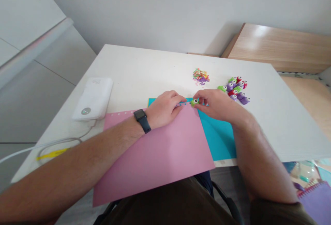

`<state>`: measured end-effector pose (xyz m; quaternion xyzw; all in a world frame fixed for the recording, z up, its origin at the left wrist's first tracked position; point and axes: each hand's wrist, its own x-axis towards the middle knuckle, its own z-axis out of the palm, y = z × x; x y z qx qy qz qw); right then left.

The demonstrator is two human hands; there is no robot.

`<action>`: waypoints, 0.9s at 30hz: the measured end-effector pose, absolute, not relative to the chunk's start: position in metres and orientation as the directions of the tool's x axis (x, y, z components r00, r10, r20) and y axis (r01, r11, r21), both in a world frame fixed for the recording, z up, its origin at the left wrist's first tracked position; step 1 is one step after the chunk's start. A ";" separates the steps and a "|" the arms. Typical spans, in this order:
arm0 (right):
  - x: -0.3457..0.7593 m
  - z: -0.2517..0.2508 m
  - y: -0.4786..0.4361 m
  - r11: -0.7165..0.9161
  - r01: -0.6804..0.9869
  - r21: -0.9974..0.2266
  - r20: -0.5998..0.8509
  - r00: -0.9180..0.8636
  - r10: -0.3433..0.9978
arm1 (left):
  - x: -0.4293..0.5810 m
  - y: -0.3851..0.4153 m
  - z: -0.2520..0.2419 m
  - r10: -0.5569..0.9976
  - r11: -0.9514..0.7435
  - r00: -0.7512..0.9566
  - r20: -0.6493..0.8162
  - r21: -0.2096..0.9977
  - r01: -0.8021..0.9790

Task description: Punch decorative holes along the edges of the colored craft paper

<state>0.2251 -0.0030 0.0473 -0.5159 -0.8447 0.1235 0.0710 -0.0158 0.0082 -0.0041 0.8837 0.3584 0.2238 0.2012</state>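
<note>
My left hand (165,109), with a dark watch on the wrist, rests on the top edge of a pink sheet (165,149), its fingers pressed together at that edge. Small holes run along the sheet's top. Under the pink sheet lies a blue sheet (219,138), showing at the right and along the top. Between the thumb and fingers of my right hand (213,104) is a small green piece with an eye (194,103), held at the pink sheet's upper right corner.
Small colourful bits (201,76) lie in a pile beyond my hands. Several green, red and purple eyed pieces (236,88) are grouped at the right. A white power bank (94,97) with cables sits at the left of the white table (139,66).
</note>
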 end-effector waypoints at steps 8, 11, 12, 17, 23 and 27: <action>0.225 0.048 -0.004 0.450 0.849 -0.277 -0.004 -0.469 0.883 | -0.016 0.008 -0.004 0.716 -0.672 0.651 0.252 0.501 0.545; 0.225 0.048 -0.003 0.447 0.852 -0.274 -0.013 -0.468 0.884 | -0.016 0.008 -0.004 0.705 -0.682 0.661 0.255 0.497 0.536; 0.225 0.048 -0.003 0.446 0.852 -0.273 -0.015 -0.467 0.884 | -0.016 0.008 -0.004 0.703 -0.685 0.664 0.256 0.495 0.535; 0.225 0.053 -0.006 0.437 0.857 -0.274 0.003 -0.454 0.891 | -0.016 0.008 -0.004 0.700 -0.689 0.666 0.259 0.491 0.533; 0.228 0.062 -0.010 0.435 0.834 -0.339 0.092 -0.431 0.898 | -0.016 0.007 -0.003 0.699 -0.691 0.668 0.255 0.482 0.539; 0.230 0.065 -0.011 0.470 0.812 -0.347 0.153 -0.446 0.882 | -0.016 0.006 -0.002 0.690 -0.703 0.676 0.259 0.462 0.540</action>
